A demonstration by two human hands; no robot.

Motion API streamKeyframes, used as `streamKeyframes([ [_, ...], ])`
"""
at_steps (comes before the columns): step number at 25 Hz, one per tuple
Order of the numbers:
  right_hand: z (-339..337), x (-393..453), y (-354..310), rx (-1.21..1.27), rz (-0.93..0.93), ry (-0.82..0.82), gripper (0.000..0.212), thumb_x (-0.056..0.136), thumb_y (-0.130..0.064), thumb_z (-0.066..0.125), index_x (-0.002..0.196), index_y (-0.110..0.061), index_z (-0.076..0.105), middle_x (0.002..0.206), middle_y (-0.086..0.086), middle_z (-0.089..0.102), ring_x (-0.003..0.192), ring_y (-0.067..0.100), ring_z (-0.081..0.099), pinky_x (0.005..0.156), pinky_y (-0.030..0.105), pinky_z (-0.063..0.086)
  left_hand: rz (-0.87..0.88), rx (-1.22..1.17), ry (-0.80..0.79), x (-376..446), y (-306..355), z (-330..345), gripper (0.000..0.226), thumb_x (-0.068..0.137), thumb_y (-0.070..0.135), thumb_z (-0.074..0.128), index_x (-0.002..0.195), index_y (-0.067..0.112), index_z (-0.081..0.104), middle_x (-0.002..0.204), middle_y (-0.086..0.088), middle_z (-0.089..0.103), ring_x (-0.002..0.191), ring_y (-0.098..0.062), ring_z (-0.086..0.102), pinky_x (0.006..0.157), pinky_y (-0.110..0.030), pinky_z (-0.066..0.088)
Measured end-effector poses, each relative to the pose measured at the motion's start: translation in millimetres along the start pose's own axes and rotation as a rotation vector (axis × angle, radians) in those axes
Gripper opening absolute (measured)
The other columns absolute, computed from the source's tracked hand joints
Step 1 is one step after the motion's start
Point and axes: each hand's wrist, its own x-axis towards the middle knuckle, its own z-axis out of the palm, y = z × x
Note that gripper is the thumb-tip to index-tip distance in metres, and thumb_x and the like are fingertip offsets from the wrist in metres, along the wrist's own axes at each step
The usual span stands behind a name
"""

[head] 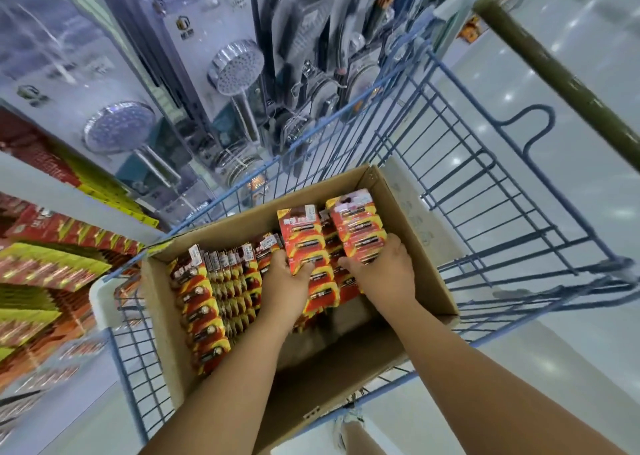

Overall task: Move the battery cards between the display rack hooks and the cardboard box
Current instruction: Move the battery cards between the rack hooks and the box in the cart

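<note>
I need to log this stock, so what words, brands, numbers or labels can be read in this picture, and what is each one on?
No text here can be read with confidence.
Battery cards gripped by the left hand and right hand: print blurred.
White price stickers on the cards in the cardboard box: too small.
Shower head packaging: logo only, lettering blurred.
Yellow shelf strip: unreadable.

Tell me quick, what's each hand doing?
Left hand: grips a stack of battery cards.
Right hand: grips another stack of battery cards.
</note>
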Motion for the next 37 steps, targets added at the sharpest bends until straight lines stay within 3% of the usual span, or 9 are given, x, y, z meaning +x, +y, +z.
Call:
streamKeyframes([
  [5,-38.0,-27.7,-15.2,0.595,0.047,-0.159,0.048,0.092,-0.059,0.067,0.125,-0.032,0.045,0.114,-0.010,0.066,0.107,0.011,0.067,0.084,0.031,0.055,0.057,-0.228,-0.029,-40.2,22.9,-35.5,0.029,0.102,0.027,0.064,0.127,0.037,0.053,0.115,0.011,0.071,0.095,-0.010,0.073,0.065,-0.026,0.058],
  [7,-62.0,-45.0,-33.1,0.732,-0.012,-0.180,0.040,0.095,-0.057,0.064,0.122,-0.030,0.051,0.112,-0.008,0.069,0.099,0.010,0.070,0.074,0.026,0.054,0.076,-0.351,0.009,-63.2,37.7,-56.7,0.023,0.102,0.026,0.065,0.117,0.039,0.055,0.112,0.007,0.073,0.093,-0.014,0.075,0.069,-0.032,0.061],
  [11,-105.3,-79.0,-85.7,0.927,-0.140,-0.305,0.032,0.096,-0.050,0.068,0.116,-0.027,0.060,0.107,0.000,0.077,0.094,0.018,0.077,0.087,0.045,0.061,0.226,-0.489,0.137,-112.0,69.3,-105.2,0.018,0.101,0.038,0.064,0.118,0.035,0.059,0.105,0.004,0.078,0.083,-0.013,0.078,0.066,-0.035,0.063],
  [16,-139.7,-134.7,-175.8,1.042,-0.347,-0.473,0.031,0.096,-0.038,0.072,0.117,-0.018,0.063,0.109,0.004,0.078,0.099,0.023,0.077,0.088,0.050,0.061,0.434,-0.580,0.278,-181.4,108.1,-180.2,0.027,0.095,0.039,0.070,0.120,0.031,0.063,0.108,0.000,0.079,0.092,-0.025,0.078,0.080,-0.052,0.063],
  [19,-151.1,-176.7,-229.0,1.049,-0.489,-0.573,0.023,0.097,-0.026,0.071,0.116,-0.015,0.064,0.108,0.004,0.078,0.098,0.021,0.077,0.077,0.038,0.061,0.531,-0.622,0.370,-223.5,123.6,-230.6,0.022,0.097,0.031,0.067,0.119,0.028,0.063,0.102,0.003,0.080,0.087,-0.022,0.079,0.066,-0.040,0.064],
  [23,-157.4,-227.9,-290.3,1.012,-0.624,-0.673,0.017,0.098,-0.018,0.070,0.115,-0.018,0.065,0.110,0.005,0.079,0.098,0.025,0.077,0.081,0.046,0.062,0.601,-0.665,0.524,-269.5,133.5,-298.4,0.017,0.099,0.029,0.067,0.116,0.027,0.065,0.100,0.003,0.080,0.083,-0.019,0.079,0.057,-0.033,0.062],
  [28,-162.8,-282.0,-353.7,0.932,-0.783,-0.714,0.009,0.102,-0.023,0.064,0.112,-0.024,0.064,0.105,0.001,0.079,0.091,0.018,0.078,0.073,0.039,0.062,0.642,-0.675,0.658,-305.8,134.5,-376.5,0.023,0.097,0.041,0.069,0.119,0.038,0.065,0.108,0.009,0.079,0.096,-0.019,0.078,0.084,-0.052,0.062],
  [33,-163.3,-317.7,-412.3,0.954,-0.865,-0.729,0.009,0.105,-0.025,0.059,0.111,-0.023,0.065,0.103,0.002,0.080,0.090,0.020,0.078,0.071,0.037,0.062,0.718,-0.699,0.722,-318.4,146.5,-437.5,0.019,0.099,0.035,0.067,0.118,0.034,0.065,0.106,0.007,0.079,0.091,-0.019,0.078,0.078,-0.051,0.064],
  [37,-156.1,-325.3,-453.7,0.957,-0.846,-0.681,0.011,0.104,-0.032,0.061,0.109,-0.024,0.066,0.101,-0.001,0.080,0.090,0.020,0.078,0.079,0.048,0.064,0.722,-0.678,0.708,-307.8,160.3,-470.6,0.019,0.100,0.036,0.066,0.119,0.036,0.065,0.107,0.008,0.079,0.093,-0.020,0.078,0.080,-0.053,0.064],
])
